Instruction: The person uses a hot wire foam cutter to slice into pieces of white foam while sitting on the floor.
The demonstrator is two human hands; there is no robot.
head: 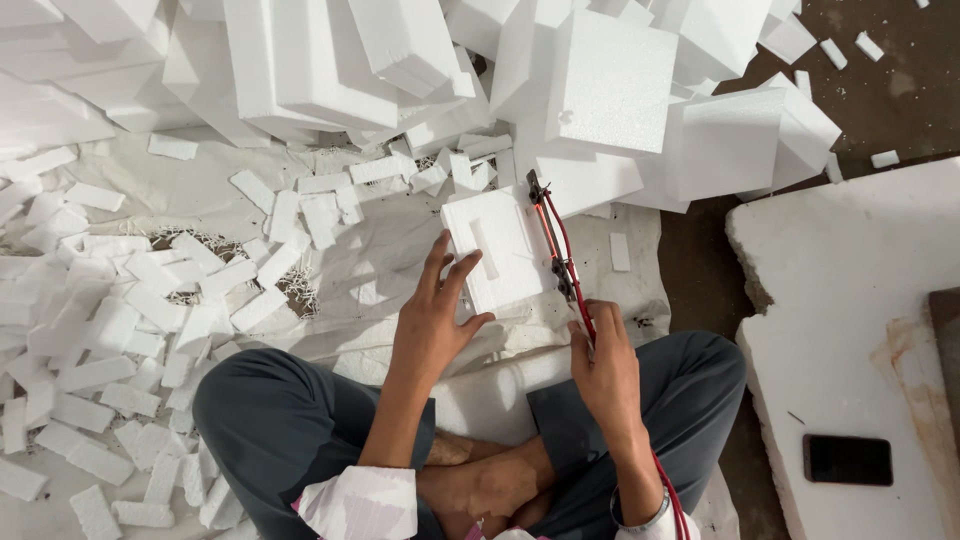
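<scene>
sitting cross-legged on a white sheet (380, 280) is 1 person in grey trousers, seen from above. stacked white foam blocks (610, 80) fill the top of the view, the largest items present. a big foam slab (850, 300) lies at right, chipped along its left edge, with a dark phone (847, 459) lying flat on it near the bottom. many small cut foam strips (120, 330) litter the sheet to the left, well apart from both hands.

work piece: a square foam block (500, 245) with a raised bar on its top face, lying on the sheet straight ahead of the knees, between the 2 hands. left hand (435, 320): fingers spread, fingertips resting on the block's near left corner, thumb against its near edge. right hand (603, 365): closed around the handle end of a wire cutting tool (555, 240) with red leads; the tool runs up along the block's right edge, touching or just beside it, cannot tell which. a red cable (668, 495) trails down past the right wrist.
</scene>
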